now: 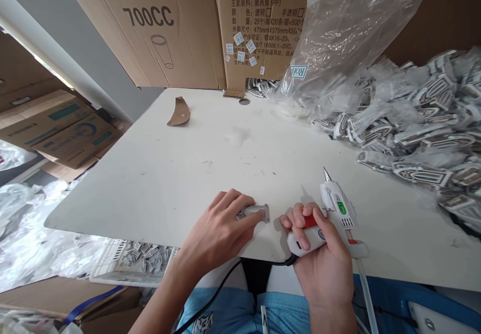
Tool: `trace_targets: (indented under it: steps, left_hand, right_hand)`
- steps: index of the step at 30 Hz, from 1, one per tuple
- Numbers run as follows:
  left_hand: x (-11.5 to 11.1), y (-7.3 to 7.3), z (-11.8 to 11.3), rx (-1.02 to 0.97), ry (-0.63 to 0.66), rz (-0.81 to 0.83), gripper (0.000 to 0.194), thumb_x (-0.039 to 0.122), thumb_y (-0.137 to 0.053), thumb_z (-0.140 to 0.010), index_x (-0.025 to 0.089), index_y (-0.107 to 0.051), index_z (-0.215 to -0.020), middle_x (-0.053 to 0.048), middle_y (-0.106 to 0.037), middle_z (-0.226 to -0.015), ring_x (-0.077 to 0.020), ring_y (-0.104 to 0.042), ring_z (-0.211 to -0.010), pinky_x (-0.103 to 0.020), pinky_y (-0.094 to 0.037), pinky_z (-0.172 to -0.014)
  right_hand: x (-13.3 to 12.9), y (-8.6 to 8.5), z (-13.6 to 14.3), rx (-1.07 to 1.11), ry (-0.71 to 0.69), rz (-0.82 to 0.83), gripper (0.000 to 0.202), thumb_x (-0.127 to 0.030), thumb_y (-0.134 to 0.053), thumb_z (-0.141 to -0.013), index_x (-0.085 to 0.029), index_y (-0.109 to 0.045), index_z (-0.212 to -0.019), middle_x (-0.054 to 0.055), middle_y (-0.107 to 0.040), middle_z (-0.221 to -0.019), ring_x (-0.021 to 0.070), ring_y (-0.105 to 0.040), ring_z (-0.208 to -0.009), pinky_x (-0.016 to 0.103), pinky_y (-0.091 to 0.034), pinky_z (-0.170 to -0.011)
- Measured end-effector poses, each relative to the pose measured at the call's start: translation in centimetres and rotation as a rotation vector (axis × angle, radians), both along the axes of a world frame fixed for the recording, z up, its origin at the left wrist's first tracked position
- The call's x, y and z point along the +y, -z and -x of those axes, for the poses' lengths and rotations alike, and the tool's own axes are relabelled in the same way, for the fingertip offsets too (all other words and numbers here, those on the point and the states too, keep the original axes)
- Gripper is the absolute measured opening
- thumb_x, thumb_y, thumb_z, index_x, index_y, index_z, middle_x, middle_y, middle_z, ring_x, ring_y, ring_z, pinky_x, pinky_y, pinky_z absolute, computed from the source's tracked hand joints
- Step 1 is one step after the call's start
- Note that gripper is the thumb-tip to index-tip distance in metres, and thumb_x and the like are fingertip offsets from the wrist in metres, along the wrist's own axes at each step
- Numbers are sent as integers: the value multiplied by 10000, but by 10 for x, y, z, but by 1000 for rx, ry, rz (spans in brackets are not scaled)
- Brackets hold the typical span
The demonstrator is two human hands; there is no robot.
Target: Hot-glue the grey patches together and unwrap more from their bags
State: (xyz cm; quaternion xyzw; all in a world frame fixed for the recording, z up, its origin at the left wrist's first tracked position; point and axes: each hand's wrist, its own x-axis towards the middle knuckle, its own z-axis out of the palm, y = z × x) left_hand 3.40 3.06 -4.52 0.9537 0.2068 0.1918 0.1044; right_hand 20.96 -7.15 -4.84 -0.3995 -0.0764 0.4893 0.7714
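Note:
My right hand (319, 254) is wrapped around the handle of a white hot glue gun (339, 208) with a red trigger and a small green display. The gun's metal nozzle points up and away over the table. A glue stick (366, 294) trails from its back end. Near the table's front edge, my left hand (221, 228) has its fingers closed on a small grey shiny part (259, 210). One flanged end of that part sticks out past the fingertips; the rest is hidden under the hand.
Bagged grey-and-white parts (417, 123) are heaped at the right, beside a clear plastic bag (353, 28). Large cartons (195, 38) stand along the back. A torn cardboard scrap (180, 112) lies on the white table (150, 173). Below left is a white basket (98, 269) of small parts.

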Motion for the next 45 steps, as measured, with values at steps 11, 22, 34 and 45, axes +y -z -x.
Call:
trace_targets:
  steps: [11,22,34,45]
  left_hand:
    - [0,3,-1,-75,0,44,192,154,-578,-1052,220,-632,-1224,-71,-719,-1129,-218,-610,-966,-385,-527,-843]
    - [0,2,0,-21,-4,26,230,127,-544,-1054,249,-678,-1197,-77,-692,-1194,-225,-594,-999,-392,-527,-864]
    - [0,3,0,-46,1,42,138,157,-548,-1071,217,-637,-1158,-74,-705,-1157,-212,-602,-979,-380,-524,-862]
    - [0,2,0,3,-4,17,215,142,-539,-1068,255,-676,-1188,-77,-686,-1200,-227,-595,-1007,-390,-523,-862]
  right_hand:
    - [-1,0,0,-6,10,-4,199,-289,-658,-1015,-214,-690,-833,-32,-520,-761,90,-303,-568,346,-490,-754]
    - [-1,-1,0,-1,7,-5,200,-302,-680,-1006,-214,-678,-826,-37,-511,-755,87,-313,-564,338,-491,-741]
    - [0,1,-1,-27,17,-6,200,-299,-677,-1004,-214,-682,-822,-38,-503,-752,85,-306,-558,335,-499,-733]
    - [0,-1,0,-25,12,2,199,-300,-673,-1006,-214,-676,-827,-40,-499,-750,81,-308,-557,333,-496,-744]
